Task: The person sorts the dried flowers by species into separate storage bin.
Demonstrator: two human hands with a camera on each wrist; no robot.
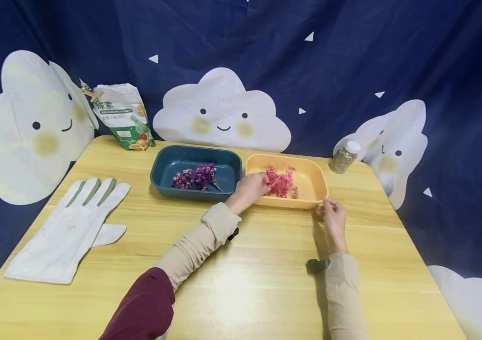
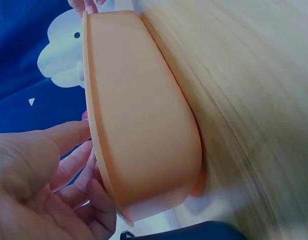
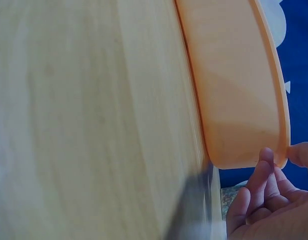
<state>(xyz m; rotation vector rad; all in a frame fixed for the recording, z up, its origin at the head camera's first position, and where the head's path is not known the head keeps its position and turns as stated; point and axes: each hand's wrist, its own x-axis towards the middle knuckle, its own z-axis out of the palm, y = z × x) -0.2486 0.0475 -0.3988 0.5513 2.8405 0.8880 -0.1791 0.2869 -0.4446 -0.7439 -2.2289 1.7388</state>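
Observation:
A bunch of pink dried flowers [image 1: 282,182] lies in the shallow orange-yellow tub [image 1: 314,182]. Over the tub's left front side, my left hand [image 1: 249,189] reaches in and its fingers pinch at the left edge of the bunch. From the left wrist view, the rim hides the fingertips of this left hand [image 2: 48,175]. At the tub's right front corner, my right hand [image 1: 333,217] pinches the rim. Thumb and index finger sit on either side of that corner in the right wrist view, where the right hand [image 3: 279,195] shows below the tub wall [image 3: 239,100].
Left of the tub stands a dark blue tub [image 1: 166,189] with purple dried flowers [image 1: 196,177]. A clipped bag [image 1: 123,115] stands at the back left, a white-capped jar [image 1: 344,158] at the back right. A white glove [image 1: 64,236] lies on the left of the wooden table [image 1: 266,274].

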